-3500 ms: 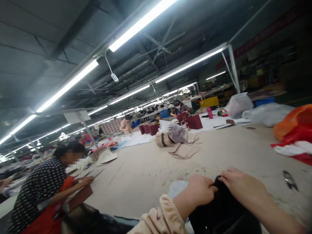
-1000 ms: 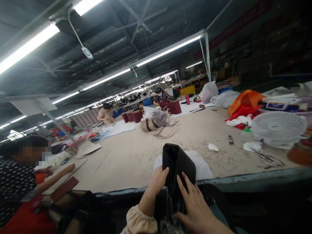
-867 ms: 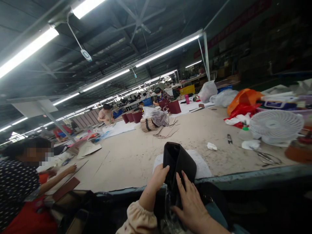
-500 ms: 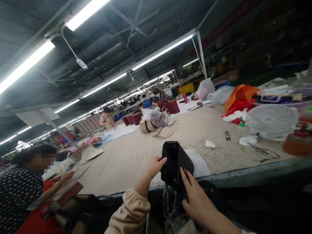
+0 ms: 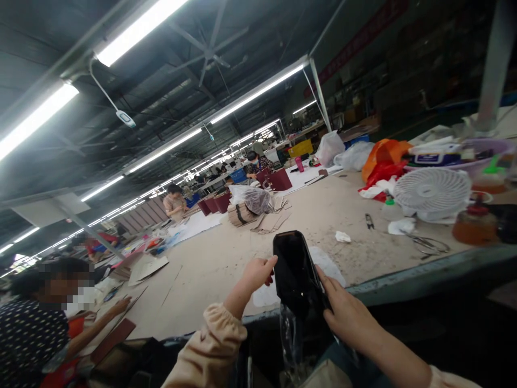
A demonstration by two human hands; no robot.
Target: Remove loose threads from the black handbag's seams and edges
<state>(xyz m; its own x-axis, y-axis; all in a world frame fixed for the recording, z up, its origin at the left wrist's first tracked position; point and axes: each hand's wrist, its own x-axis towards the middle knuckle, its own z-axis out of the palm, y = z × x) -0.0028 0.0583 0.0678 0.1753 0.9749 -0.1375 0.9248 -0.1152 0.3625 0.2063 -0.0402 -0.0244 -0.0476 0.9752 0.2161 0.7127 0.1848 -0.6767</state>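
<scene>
A black boxy handbag (image 5: 291,264) is tilted over the near table edge, with its open, dark inside facing me. Below its opening hangs a clear-plastic-wrapped handle or strap (image 5: 291,328). My left hand (image 5: 258,274) pinches the bag's left rim between thumb and curled fingers. Along the right wall lies my right hand (image 5: 343,304), thumb towards the opening and fingers round the outer side, partly hidden. White paper (image 5: 331,264) lies on the table behind the bag.
On the table (image 5: 218,258) sit a white fan (image 5: 432,191), scissors (image 5: 430,245), snips (image 5: 369,221), crumpled tissue (image 5: 342,237) and a bottle of amber liquid (image 5: 474,223). A plastic-covered bundle (image 5: 242,213) stands farther back. A co-worker in dotted clothing (image 5: 32,334) works at the left.
The bag has turned so its opening faces me more squarely. My right hand has shifted right, from the bag's side face to its outer right edge. The view has swung slightly right.
</scene>
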